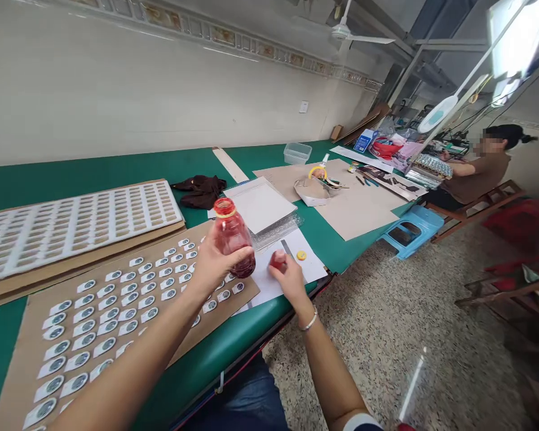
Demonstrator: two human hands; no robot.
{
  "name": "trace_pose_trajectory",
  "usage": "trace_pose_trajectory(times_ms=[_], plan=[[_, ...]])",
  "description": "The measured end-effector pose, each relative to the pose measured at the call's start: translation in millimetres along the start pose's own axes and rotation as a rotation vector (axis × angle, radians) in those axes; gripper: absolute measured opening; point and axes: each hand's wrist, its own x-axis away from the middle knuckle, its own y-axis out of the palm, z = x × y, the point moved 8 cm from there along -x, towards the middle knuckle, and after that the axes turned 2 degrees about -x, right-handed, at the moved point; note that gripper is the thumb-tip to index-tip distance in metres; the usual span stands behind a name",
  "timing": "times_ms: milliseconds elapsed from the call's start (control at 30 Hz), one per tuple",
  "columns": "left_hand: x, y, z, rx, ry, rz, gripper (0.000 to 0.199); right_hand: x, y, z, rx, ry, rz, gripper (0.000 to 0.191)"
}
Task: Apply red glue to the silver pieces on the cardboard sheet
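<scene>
My left hand (213,257) is wrapped round a red transparent bottle (234,239), tilted slightly, its mouth uncovered and dark red contents near the bottom. To its right, my right hand (290,276) pinches a small reddish cap-like piece (277,261), blurred at the fingertips. A small round yellow object (301,255) lies on white paper (313,267) beyond my right hand. Below and left of the bottle, rows of small round pieces on white tabs cover a brown board (161,308).
White compartmented trays (78,224) lie at the left on the green table (233,335). Dark cloth (203,190), a white board (260,205), a clear box (297,153) and cardboard (354,209) lie farther back. A person (485,167) sits at the right, near a blue stool (413,227).
</scene>
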Motion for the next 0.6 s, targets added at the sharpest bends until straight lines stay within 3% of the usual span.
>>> trace_pose_trajectory(times_ms=[167, 233, 333, 433, 500, 600], plan=[[-10.9, 61.7, -31.1, 0.061, 0.037, -0.167, 0.075, 32.2, -74.4, 14.1, -0.193, 0.154, 0.227, 0.051], [-12.1, 83.1, -43.0, 0.055, 0.066, -0.206, 0.075, 48.3, -85.0, 14.4, -0.279, 0.181, 0.248, 0.050], [-11.6, 100.1, -52.1, 0.011, 0.113, -0.239, 0.077, 67.4, -76.9, 7.4, -0.445, 0.197, 0.173, 0.047], [-6.2, 95.4, -47.7, -0.110, 0.125, -0.256, 0.086, 78.9, -58.4, -8.0, -0.606, 0.200, 0.045, 0.040], [2.9, 78.4, -35.8, -0.244, 0.125, -0.207, 0.090, 83.8, -47.9, -19.5, -0.684, 0.199, -0.031, 0.036], [27.0, 41.9, 0.6, -0.376, 0.217, -0.009, 0.066, 88.5, -35.9, -34.5, -0.764, 0.190, -0.117, 0.040]])
